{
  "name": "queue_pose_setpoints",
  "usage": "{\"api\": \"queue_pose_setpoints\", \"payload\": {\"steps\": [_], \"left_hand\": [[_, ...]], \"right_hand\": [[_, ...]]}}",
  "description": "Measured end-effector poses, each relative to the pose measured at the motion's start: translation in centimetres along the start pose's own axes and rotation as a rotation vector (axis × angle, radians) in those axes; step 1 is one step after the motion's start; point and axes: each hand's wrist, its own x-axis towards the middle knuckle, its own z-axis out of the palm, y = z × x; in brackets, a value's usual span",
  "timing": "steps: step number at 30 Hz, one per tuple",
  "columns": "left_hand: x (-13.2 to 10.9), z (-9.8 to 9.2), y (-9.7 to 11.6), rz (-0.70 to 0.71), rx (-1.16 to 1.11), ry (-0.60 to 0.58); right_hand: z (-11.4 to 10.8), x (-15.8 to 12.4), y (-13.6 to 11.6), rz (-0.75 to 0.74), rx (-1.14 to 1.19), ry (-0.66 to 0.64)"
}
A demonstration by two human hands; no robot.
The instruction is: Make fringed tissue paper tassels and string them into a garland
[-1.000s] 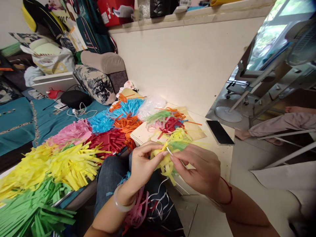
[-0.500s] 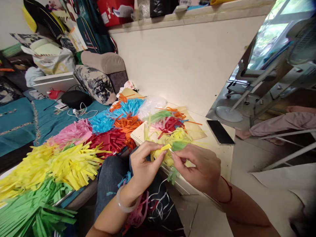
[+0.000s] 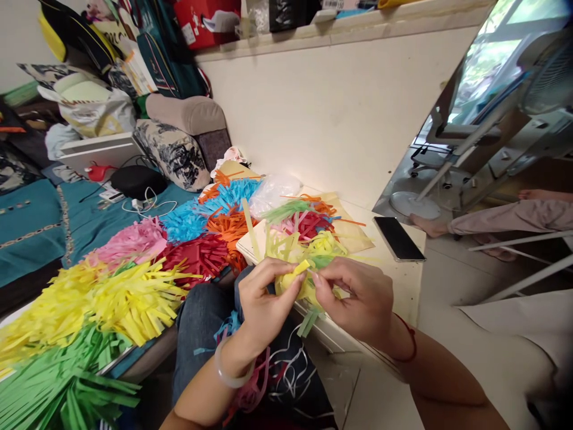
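My left hand (image 3: pixel 262 301) and my right hand (image 3: pixel 358 295) meet over my lap, both pinched on a small bundle of yellow and green paper strips (image 3: pixel 299 279). The fingertips of both hands close on the bundle's middle, and loose strip ends stick up and hang down from it. A white bangle sits on my left wrist and a red cord on my right. Just behind the hands lies a pile of mixed coloured strips (image 3: pixel 304 230) on a low white table (image 3: pixel 403 280).
Fringed paper pom-poms in green, yellow (image 3: pixel 120 292), pink, red, blue and orange cover the bed at left. A black phone (image 3: pixel 398 239) lies on the table's right part. Another person's legs (image 3: pixel 505 218) and a fan stand are at right. Paper scraps lie in my lap.
The bundle has turned in my fingers: several yellow-green strips now stick upward and a green end hangs below. Both hands shifted slightly up and closer together.
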Motion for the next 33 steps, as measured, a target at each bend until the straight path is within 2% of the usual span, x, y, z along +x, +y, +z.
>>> {"api": "queue_pose_setpoints", "payload": {"steps": [7, 11, 16, 26, 30, 33], "left_hand": [[-0.08, 0.31, 0.21, 0.02, 0.0, 0.004], [0.02, 0.33, 0.23, 0.036, 0.016, 0.017], [0.05, 0.23, 0.27, 0.081, 0.079, 0.02], [-0.47, -0.1, 0.39, 0.176, 0.224, 0.002], [-0.57, -0.44, 0.43, 0.248, 0.325, -0.014], [-0.54, -0.64, 0.4, 0.313, 0.395, -0.034]], "right_hand": [[0.22, -0.09, 0.3, -0.005, -0.024, 0.018], [0.04, 0.06, 0.17, -0.021, -0.019, -0.014], [-0.2, 0.13, -0.16, -0.005, -0.035, -0.056], [-0.43, -0.06, 0.08, 0.003, -0.097, -0.041], [-0.41, -0.19, 0.23, 0.09, -0.041, -0.046], [-0.1, 0.16, 0.29, 0.061, 0.046, -0.051]]}}
